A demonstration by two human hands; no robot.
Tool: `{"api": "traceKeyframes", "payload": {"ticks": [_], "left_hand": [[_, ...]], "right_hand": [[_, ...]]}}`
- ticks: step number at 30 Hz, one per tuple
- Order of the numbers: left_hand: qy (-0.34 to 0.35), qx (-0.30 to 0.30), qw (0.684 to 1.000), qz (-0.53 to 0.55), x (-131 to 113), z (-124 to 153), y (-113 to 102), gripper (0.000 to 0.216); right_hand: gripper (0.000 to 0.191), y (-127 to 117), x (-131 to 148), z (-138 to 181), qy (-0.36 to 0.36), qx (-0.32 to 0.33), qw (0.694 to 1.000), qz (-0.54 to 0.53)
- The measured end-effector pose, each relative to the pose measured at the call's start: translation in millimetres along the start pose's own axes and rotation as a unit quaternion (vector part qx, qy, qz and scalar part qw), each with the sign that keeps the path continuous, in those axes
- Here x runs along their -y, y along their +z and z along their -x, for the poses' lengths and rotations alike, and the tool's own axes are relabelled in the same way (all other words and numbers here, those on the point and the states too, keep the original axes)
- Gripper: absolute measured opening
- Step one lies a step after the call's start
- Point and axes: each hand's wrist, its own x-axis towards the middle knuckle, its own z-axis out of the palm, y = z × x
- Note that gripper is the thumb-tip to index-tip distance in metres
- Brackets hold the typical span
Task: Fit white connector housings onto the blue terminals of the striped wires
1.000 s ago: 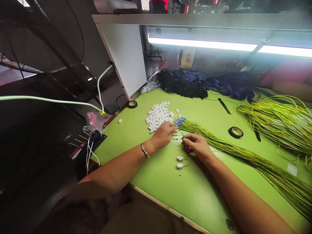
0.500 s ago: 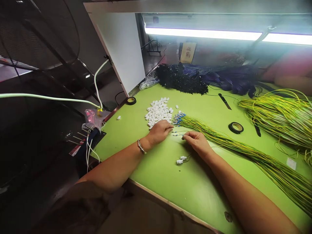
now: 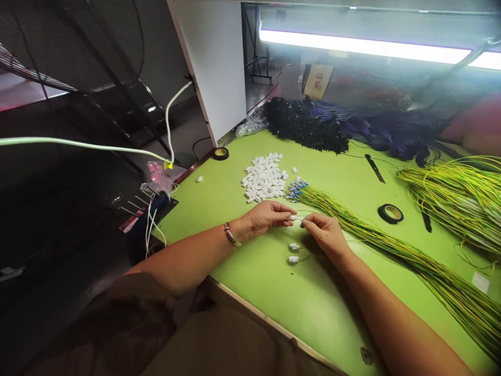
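Between the fingertips of my left hand (image 3: 270, 216) is a small white connector housing (image 3: 291, 217). My right hand (image 3: 323, 230) pinches a thin wire close to its end, right beside that housing; whether the tip is inside it I cannot tell. Just below, two white housings with wires attached (image 3: 293, 259) lie on the green tabletop (image 3: 250, 282). Beyond my hands is a heap of loose white housings (image 3: 264, 177). Next to the heap, a bundle of yellow-green wires (image 3: 364, 235) with blue-sleeved metal terminals (image 3: 297, 189) stretches to the right.
Black tape rolls lie at right (image 3: 390, 213) and far left (image 3: 221, 153). A dark blade-like tool (image 3: 374, 168) rests near the back. Dark connectors with wires (image 3: 305, 128) are piled under the lamp (image 3: 364, 47). More yellow-green wire (image 3: 462, 203) is heaped at right.
My left hand has come from the edge of the housing heap toward my right hand, and a white housing now shows in its fingers. The camera view has shifted slightly.
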Motion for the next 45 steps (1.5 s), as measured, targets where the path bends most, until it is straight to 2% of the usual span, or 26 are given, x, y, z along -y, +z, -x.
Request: {"api": "traceKeyframes", "payload": {"ticks": [6,9,16,29,35,37,40,42,45], "left_hand": [[0.015,0.058,0.998,-0.032,0,7,7,0.052],[-0.002,0.077,0.996,-0.047,0,8,8,0.049],[-0.006,-0.007,1.000,-0.030,-5,4,1,0.040],[0.036,0.013,0.998,-0.057,6,0,1,0.041],[0.073,0.011,0.991,-0.115,10,-1,4,0.040],[0.068,0.018,0.991,-0.115,11,-2,4,0.042],[0.049,0.036,0.993,-0.097,10,-1,3,0.042],[0.038,0.039,0.996,-0.076,9,0,3,0.042],[0.026,0.040,0.998,-0.051,6,0,1,0.040]], "right_hand": [[0.026,0,-1,-1,-0.009,0.002,1.000,0.009],[0.026,0,-3,0,-0.014,0.000,1.000,0.018],[0.025,0,-2,2,-0.017,-0.007,1.000,0.025],[0.026,1,-5,1,-0.048,0.007,0.997,0.063],[0.031,-3,-5,0,-0.067,0.065,0.994,0.063],[0.032,-5,-5,0,-0.048,0.092,0.994,0.045],[0.036,-8,-6,-1,0.033,0.138,0.990,-0.018],[0.037,-9,-7,-1,0.087,0.138,0.983,-0.087],[0.038,-9,-6,-1,0.107,0.112,0.976,-0.152]]}}
